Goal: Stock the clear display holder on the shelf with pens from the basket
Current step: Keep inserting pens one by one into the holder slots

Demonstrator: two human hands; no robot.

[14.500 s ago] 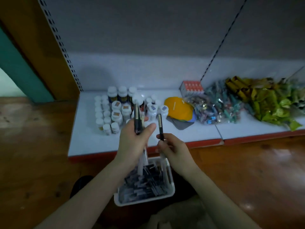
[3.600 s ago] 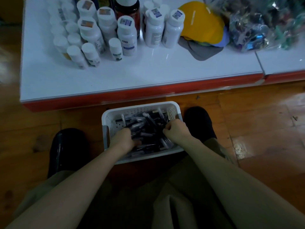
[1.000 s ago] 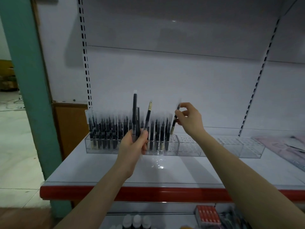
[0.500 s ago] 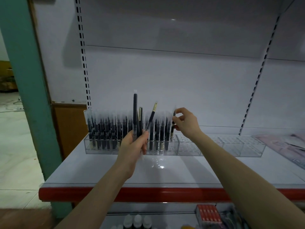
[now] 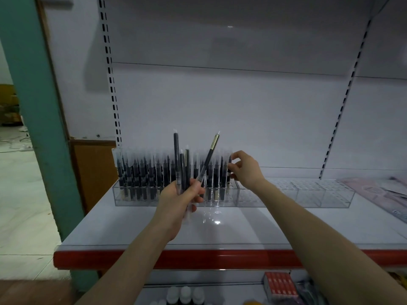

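The white shelf (image 5: 132, 227) carries the clear display holder (image 5: 286, 194) along its back; the holder's left half is packed with upright pens (image 5: 141, 177), while its right cells stand bare; in front of it the left grip (image 5: 180, 201) is closed round a loose fan of spare pens (image 5: 176, 155); the right grip (image 5: 244, 170) pinches a single pen (image 5: 229, 170) at the row's right end. These look light, stiff and slick-barrelled; they are probably best pinched mid-barrel and kept upright over a cell.

A teal pillar (image 5: 33, 106) stood left of the shelving, with a brown wooden panel (image 5: 94, 170) just beside it. Pale printed sheets (image 5: 383, 192) lay at the right edge of the shelf (image 5: 132, 227). On the lower shelf (image 5: 237, 296), white-capped bottles (image 5: 185, 293) stood left of a red box (image 5: 279, 287).
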